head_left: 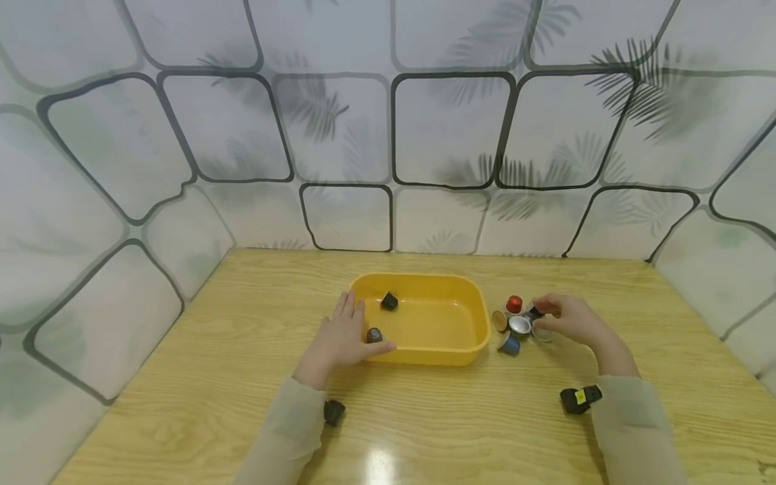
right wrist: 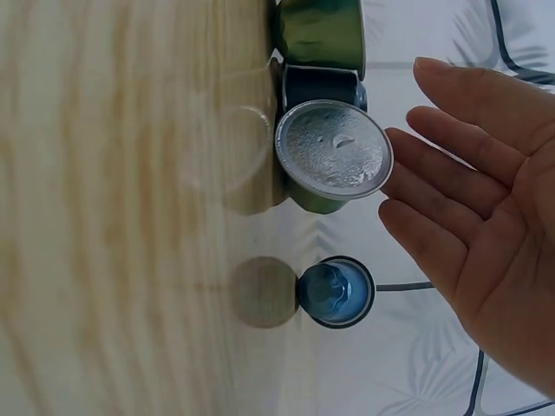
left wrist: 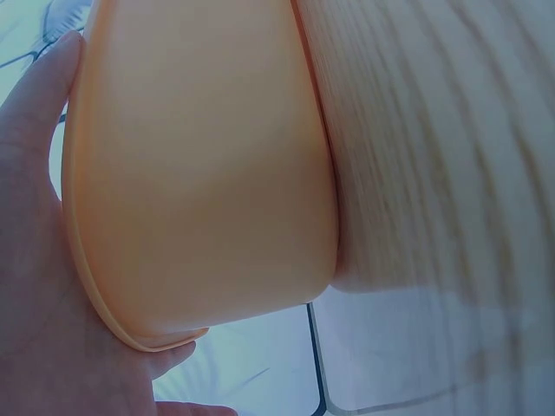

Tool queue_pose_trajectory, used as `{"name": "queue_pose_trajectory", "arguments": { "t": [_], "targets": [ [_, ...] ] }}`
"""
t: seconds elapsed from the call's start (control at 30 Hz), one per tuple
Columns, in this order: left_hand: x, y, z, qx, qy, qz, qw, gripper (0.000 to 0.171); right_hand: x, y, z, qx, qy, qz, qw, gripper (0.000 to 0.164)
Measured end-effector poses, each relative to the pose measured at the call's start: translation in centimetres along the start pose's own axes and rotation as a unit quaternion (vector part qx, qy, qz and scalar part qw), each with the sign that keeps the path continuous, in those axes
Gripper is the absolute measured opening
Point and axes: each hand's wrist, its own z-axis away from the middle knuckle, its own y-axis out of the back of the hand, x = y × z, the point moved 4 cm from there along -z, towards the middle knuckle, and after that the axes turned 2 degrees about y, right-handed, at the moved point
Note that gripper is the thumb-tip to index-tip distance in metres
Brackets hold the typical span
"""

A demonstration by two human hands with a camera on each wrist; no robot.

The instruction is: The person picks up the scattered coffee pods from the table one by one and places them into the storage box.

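My left hand [head_left: 345,337] rests on the left end of a yellow plastic tray [head_left: 479,316], fingers spread and thumb along the front rim. Inside the tray lie a black coffee capsule [head_left: 389,301] and a dark grey one [head_left: 374,335]. To the right of the tray, my right hand [head_left: 572,320] is at a cluster of capsules, fingertips beside a black capsule [head_left: 533,313]. Its fingers look extended in the right wrist view, near a silver-lidded green capsule [right wrist: 334,152]. The cluster also has a red capsule [head_left: 514,304], a gold-brown capsule [head_left: 500,320] and a blue capsule [head_left: 509,344].
The wooden table [head_left: 424,411] carries everything. A patterned backdrop [head_left: 448,128] encloses its back and sides. Black wrist devices, one a camera with a yellow label [head_left: 580,397], sit at both cuffs.
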Motion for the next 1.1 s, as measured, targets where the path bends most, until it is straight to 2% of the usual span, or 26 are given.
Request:
{"name": "queue_pose_trajectory", "arguments": {
  "t": [0.43, 0.77, 1.1],
  "targets": [
    [0.0, 0.2, 0.0, -0.002, 0.0, -0.004, 1.0, 0.109, 0.8, -0.6, -0.1, -0.033, -0.039, 0.027, 0.998, 0.047],
    [-0.1, 0.0, 0.0, -0.003, -0.001, -0.003, 1.0, 0.109, 1.2, -0.9, -0.1, -0.043, -0.026, 0.028, 0.998, 0.043],
    [0.0, 0.0, 0.1, -0.002, -0.003, 0.003, 1.0, 0.11, 1.0, -1.1, 0.0, -0.06, -0.032, 0.027, 0.997, 0.041]
  ]
}}
